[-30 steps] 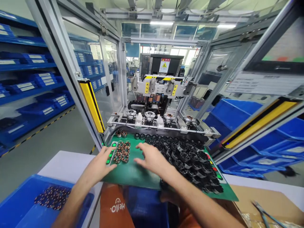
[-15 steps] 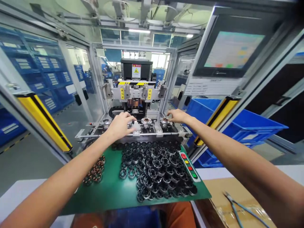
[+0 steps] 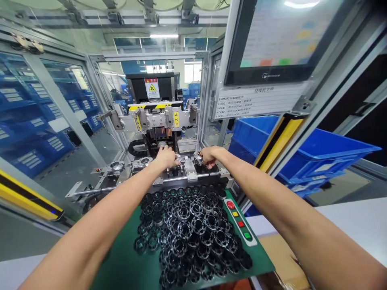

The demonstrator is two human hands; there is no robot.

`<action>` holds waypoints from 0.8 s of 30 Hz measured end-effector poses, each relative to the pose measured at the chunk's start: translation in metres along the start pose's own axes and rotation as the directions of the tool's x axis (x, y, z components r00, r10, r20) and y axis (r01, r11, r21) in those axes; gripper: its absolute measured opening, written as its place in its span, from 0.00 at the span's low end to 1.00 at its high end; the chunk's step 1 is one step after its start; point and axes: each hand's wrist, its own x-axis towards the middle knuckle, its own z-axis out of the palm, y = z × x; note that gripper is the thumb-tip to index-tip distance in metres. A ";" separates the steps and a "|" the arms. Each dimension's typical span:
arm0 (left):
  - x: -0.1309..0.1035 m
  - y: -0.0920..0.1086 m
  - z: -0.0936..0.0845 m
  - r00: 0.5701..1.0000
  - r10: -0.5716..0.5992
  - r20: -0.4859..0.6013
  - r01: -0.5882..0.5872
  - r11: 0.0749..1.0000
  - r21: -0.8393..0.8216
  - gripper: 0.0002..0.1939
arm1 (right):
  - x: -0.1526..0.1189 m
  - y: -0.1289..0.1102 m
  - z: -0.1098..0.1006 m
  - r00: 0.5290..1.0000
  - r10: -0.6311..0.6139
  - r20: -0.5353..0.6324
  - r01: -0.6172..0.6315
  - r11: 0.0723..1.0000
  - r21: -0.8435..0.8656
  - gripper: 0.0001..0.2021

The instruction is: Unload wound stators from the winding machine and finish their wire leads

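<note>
My left hand (image 3: pixel 166 157) reaches over the third holder of the winding machine. Its fingers curl round a motor stator (image 3: pixel 177 158), which they mostly cover. My right hand (image 3: pixel 211 156) is closed at the rightmost holder, with its fingers against a copper-wound stator (image 3: pixel 199 155) there. Two round metal holders, one at the far left (image 3: pixel 115 167) and one nearer the middle (image 3: pixel 145 162), stand along the same rail (image 3: pixel 102 188). On the green work mat (image 3: pixel 123 262) in front lies a large stacked pile of black ring-shaped stator cores (image 3: pixel 198 225).
A button panel (image 3: pixel 241 221) is beside the pile. Behind the holders stands the winding head (image 3: pixel 160 119) with warning labels. A touchscreen (image 3: pixel 275 40) hangs at upper right. Yellow light-curtain posts (image 3: pixel 279 141) flank the opening, and blue bins (image 3: pixel 329 149) stand at right.
My left hand has moved right onto the third holder, its fingers closing round the stator. My right hand has lowered and closed at the rightmost one. The view has moved closer and turned.
</note>
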 end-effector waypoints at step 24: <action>-0.088 0.002 -0.101 0.985 0.089 -0.150 -0.107 0.987 -0.119 0.16 | -0.305 0.033 0.157 0.674 -0.729 -0.124 0.739 0.667 0.098 0.14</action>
